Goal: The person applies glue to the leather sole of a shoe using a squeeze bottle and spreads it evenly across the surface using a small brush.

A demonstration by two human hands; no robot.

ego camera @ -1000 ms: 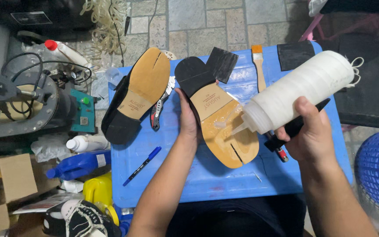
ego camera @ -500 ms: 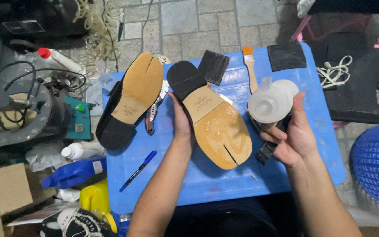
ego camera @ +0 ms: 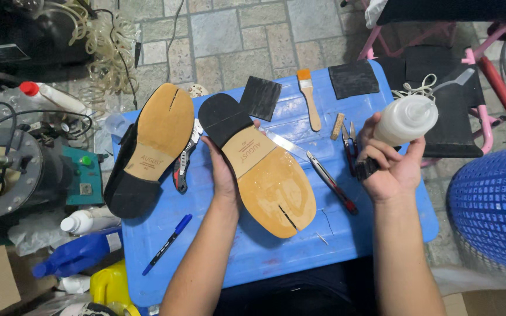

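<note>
My left hand [ego camera: 222,171] grips the side of a shoe [ego camera: 267,175] lying sole up on the blue plastic board [ego camera: 276,251]; its sole is tan leather with a black heel and a split toe. My right hand [ego camera: 389,167] holds a white squeeze bottle [ego camera: 406,119] upright over the board's right edge, with a small black object also in its fingers. A second, matching shoe [ego camera: 147,152] lies sole up at the board's left.
On the board lie a utility knife [ego camera: 317,167], a small brush [ego camera: 310,96], scissors [ego camera: 349,146], pliers [ego camera: 184,161], a blue pen [ego camera: 168,243] and black rubber pieces [ego camera: 260,96]. A blue mesh basket [ego camera: 493,205] stands right; bottles and a machine [ego camera: 7,175] crowd the left.
My right hand lifted the bottle away from the shoe sole and swung it out to the right, turning it upright. My left hand stayed on the shoe.
</note>
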